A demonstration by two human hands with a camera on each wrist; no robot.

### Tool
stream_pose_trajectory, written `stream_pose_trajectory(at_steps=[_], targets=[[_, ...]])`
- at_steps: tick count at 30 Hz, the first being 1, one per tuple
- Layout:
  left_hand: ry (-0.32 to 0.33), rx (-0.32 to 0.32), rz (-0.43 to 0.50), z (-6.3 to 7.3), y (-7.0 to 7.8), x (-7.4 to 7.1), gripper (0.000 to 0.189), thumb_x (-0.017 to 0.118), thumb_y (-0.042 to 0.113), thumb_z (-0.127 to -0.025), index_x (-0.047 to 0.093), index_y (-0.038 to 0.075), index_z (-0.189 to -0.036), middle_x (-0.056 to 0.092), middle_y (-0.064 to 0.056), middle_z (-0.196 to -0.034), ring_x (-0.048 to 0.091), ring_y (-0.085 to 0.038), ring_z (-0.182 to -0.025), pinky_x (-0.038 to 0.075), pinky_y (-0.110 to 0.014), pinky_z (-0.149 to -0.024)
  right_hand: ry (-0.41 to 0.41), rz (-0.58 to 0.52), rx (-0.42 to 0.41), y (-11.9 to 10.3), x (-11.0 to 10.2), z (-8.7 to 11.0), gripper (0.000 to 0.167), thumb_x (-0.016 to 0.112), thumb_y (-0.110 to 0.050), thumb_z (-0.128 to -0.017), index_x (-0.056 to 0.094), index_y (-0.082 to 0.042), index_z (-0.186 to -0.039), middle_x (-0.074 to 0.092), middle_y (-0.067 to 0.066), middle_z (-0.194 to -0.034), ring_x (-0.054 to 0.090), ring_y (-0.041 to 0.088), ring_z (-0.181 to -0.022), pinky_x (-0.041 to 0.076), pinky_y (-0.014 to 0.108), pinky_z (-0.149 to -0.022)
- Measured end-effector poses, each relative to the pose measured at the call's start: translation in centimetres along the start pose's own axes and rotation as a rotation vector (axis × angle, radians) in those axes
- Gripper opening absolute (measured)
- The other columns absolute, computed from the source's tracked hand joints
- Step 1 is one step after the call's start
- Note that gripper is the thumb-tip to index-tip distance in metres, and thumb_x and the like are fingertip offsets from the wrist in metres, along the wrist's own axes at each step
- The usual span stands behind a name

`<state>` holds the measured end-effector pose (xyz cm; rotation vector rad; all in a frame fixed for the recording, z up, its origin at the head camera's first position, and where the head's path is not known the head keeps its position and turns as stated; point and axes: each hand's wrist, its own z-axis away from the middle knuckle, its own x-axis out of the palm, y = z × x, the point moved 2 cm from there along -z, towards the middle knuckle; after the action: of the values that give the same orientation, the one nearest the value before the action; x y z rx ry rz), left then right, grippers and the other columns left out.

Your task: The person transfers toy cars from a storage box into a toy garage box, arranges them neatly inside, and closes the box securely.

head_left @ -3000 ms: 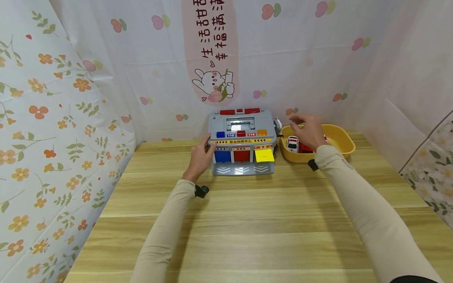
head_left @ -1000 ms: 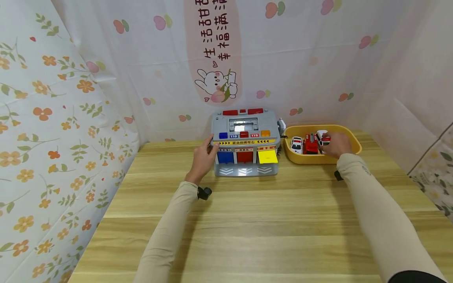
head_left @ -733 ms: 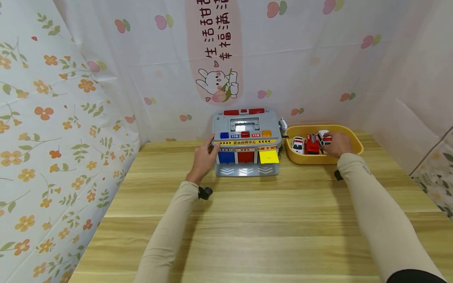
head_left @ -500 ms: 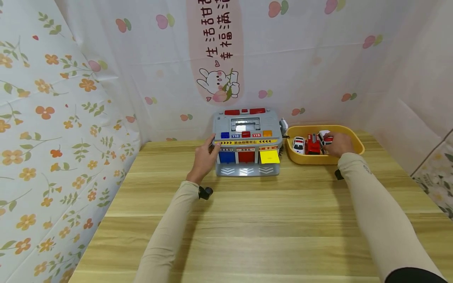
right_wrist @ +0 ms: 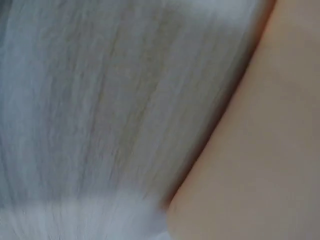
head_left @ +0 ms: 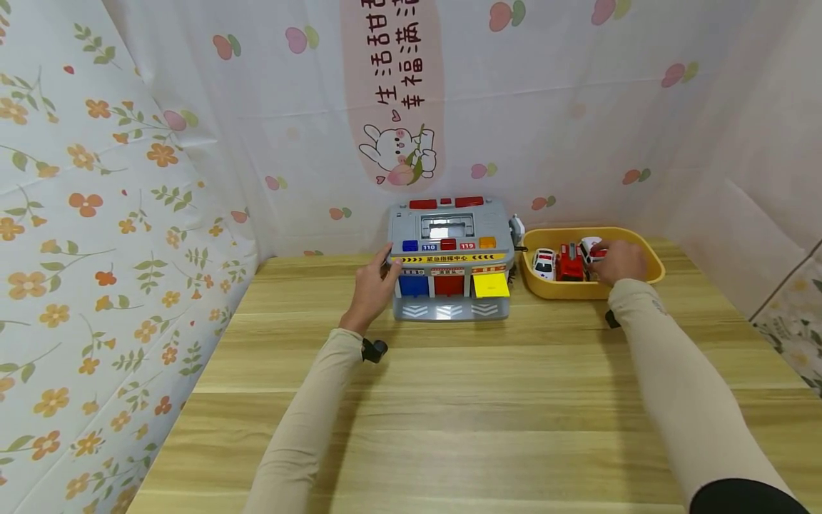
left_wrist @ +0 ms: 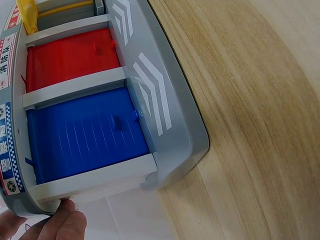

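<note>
My left hand (head_left: pixel 371 291) grips the left end of a grey toy garage (head_left: pixel 404 220), thumb at its front edge. In the left wrist view the fingers (left_wrist: pixel 70 227) curl against its side, beside the lowered blue door (left_wrist: pixel 85 135) and red door (left_wrist: pixel 75 57). The garage's yellow door (head_left: pixel 491 285) is swung up and sticks out forward. Inside a yellow tub (head_left: pixel 565 290), my right hand (head_left: pixel 621 261) pinches a white-and-red toy car (head_left: pixel 591 246), its right part hidden by the fingers. A red toy fire truck (head_left: pixel 570 267) and another white toy car (head_left: pixel 544 264) sit left of it.
The garage and tub stand side by side at the back of the wooden table (head_left: pixel 443 414), close to a patterned cloth (head_left: pixel 282 143) backdrop. A small grey-white part (head_left: pixel 516 228) juts from the garage's right end. The right wrist view is blurred.
The right hand has gone from above the tub's left part to the right and down onto the white-and-red toy car. The left hand keeps its place on the toy garage.
</note>
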<state>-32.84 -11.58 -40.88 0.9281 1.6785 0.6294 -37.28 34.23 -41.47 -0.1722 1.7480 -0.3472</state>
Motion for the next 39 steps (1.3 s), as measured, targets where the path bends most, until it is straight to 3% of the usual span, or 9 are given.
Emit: stream_pose_trajectory(at_steps=[4,7,12,18,22,25,28,30,39], targets=[[0.003,-0.007,-0.005,0.1,0.0,0.0,0.055,0.048,0.036,-0.105,0.042,0.011,-0.154,0.074,-0.018,-0.111,0.069,-0.025,-0.101,0.057,-0.039,-0.091,0.024,0.027,0.022,-0.2,0.2,0.0,0.037,0.071,-0.017,-0.086,0.068,0.001,-0.118,0.071,0.028,-0.102,0.060,0.047,-0.096,0.051,0.051,-0.075],[0.000,-0.005,-0.013,0.0,0.1,0.0,0.055,0.048,0.036,-0.105,0.041,0.012,-0.154,0.073,-0.019,-0.102,0.063,-0.023,-0.088,0.052,-0.034,-0.080,0.033,0.040,0.026,-0.1,0.3,-0.1,0.041,0.070,-0.017,-0.085,0.067,0.001,-0.121,0.070,0.029,-0.100,0.061,0.045,-0.088,0.052,0.048,-0.067],[0.003,0.011,-0.027,-0.1,0.2,0.0,0.054,0.047,0.036,-0.106,0.041,0.011,-0.154,0.068,-0.019,-0.091,0.058,-0.020,-0.080,0.048,-0.030,-0.074,0.009,0.059,0.001,0.0,0.3,-0.5,0.046,0.071,-0.017,-0.085,0.065,0.000,-0.128,0.071,0.029,-0.101,0.059,0.041,-0.082,0.053,0.048,-0.069],[0.007,0.001,-0.020,-0.2,0.0,-0.2,0.054,0.048,0.036,-0.105,0.042,0.012,-0.153,0.071,-0.018,-0.109,0.065,-0.023,-0.095,0.056,-0.039,-0.089,-0.011,0.083,-0.014,-0.3,0.1,-0.6,0.046,0.071,-0.017,-0.087,0.064,-0.003,-0.130,0.066,0.033,-0.116,0.061,0.047,-0.097,0.052,0.055,-0.085],[0.004,-0.002,-0.021,-0.1,0.0,-0.1,0.054,0.048,0.037,-0.105,0.043,0.012,-0.153,0.071,-0.017,-0.120,0.067,-0.024,-0.105,0.055,-0.043,-0.098,-0.021,0.067,-0.017,-0.2,0.1,-0.6,0.046,0.069,-0.016,-0.088,0.064,-0.001,-0.130,0.063,0.034,-0.121,0.059,0.050,-0.103,0.051,0.057,-0.089],[0.005,0.004,-0.014,-0.2,0.0,0.0,0.054,0.049,0.035,-0.105,0.043,0.011,-0.152,0.070,-0.018,-0.122,0.068,-0.026,-0.107,0.055,-0.043,-0.097,-0.021,0.042,-0.013,0.4,0.1,-0.6,0.045,0.066,-0.015,-0.087,0.064,0.000,-0.130,0.071,0.030,-0.102,0.061,0.042,-0.081,0.054,0.048,-0.067],[0.008,0.013,-0.006,-0.2,0.1,0.2,0.054,0.050,0.035,-0.104,0.044,0.010,-0.152,0.068,-0.020,-0.128,0.068,-0.027,-0.114,0.055,-0.042,-0.099,-0.022,0.014,0.004,1.0,0.0,-0.5,0.045,0.065,-0.017,-0.088,0.064,-0.001,-0.130,0.070,0.027,-0.085,0.053,0.030,-0.064,0.046,0.036,-0.049],[0.005,0.011,0.006,-0.2,0.1,0.3,0.054,0.049,0.035,-0.104,0.043,0.009,-0.152,0.064,-0.021,-0.135,0.065,-0.029,-0.122,0.053,-0.043,-0.102,-0.012,0.012,0.020,1.3,-0.1,-0.4,0.045,0.066,-0.020,-0.089,0.064,-0.002,-0.130,0.068,0.024,-0.074,0.049,0.026,-0.057,0.041,0.032,-0.043],[0.002,-0.011,0.000,-0.1,-0.1,-0.1,0.055,0.048,0.036,-0.105,0.042,0.012,-0.153,0.062,-0.019,-0.138,0.064,-0.029,-0.125,0.052,-0.043,-0.104,-0.020,-0.032,0.087,1.0,-0.8,-0.4,0.050,0.065,-0.031,-0.091,0.063,-0.008,-0.135,0.063,0.036,-0.115,0.057,0.043,-0.083,0.047,0.040,-0.050]])
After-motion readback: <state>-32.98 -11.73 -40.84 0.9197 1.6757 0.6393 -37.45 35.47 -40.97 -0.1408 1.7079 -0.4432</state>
